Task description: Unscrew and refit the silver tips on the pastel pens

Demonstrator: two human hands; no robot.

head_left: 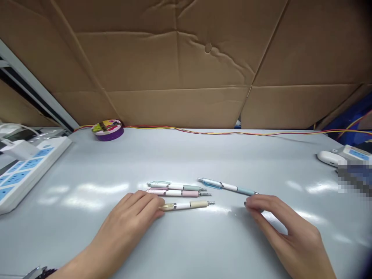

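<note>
Several pens lie on a pale grey table (186, 248). A green-grip pen (177, 186), a pink-grip pen (178, 192) and a beige-grip pen (187, 205) lie side by side, tips pointing right. A blue-grip pen (226, 186) lies slanted to their right. My left hand (132, 219) rests on the table with fingers loosely stretched, fingertips touching the clip end of the beige pen. My right hand (279, 224) hovers low with fingers slightly curled and apart, fingertips at the tip end of the blue pen. Neither hand grips anything.
A white and blue power strip (20, 174) with a plugged charger sits at the left edge. A purple tape roll (108, 130) and red-yellow wires (232, 133) lie along the cardboard wall (180, 62). White devices (343, 155) sit at the right.
</note>
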